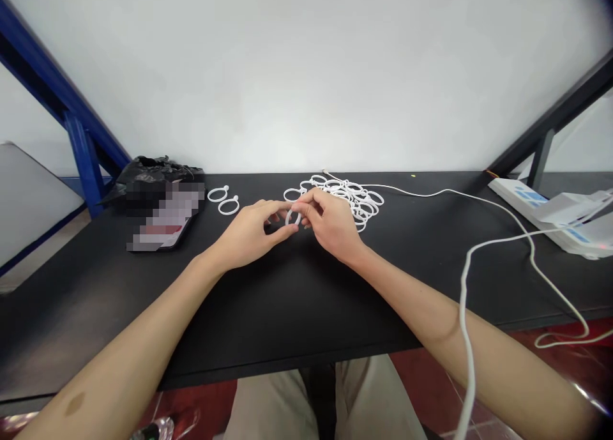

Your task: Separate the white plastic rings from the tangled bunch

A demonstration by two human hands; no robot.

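Between my two hands, above the black table, is a white plastic ring point(294, 218). My left hand point(253, 229) grips its lower edge with thumb and fingers. With a pinch near the top of the same ring, my right hand point(330, 220) closes on it; its small tab is hidden by the fingers. A heap of similar white rings point(366, 204) lies just behind and right of my right hand. To the left of my left hand, two white rings with small round tabs point(228, 205) lie flat, close to each other.
A black plastic bag point(156, 172) and a phone-like flat object point(167, 229), partly blurred, lie at the left. A white cable point(445, 191) runs across the black table point(268, 318) to the right, where a white device point(550, 213) stands. Another cable loop hangs before my right forearm.
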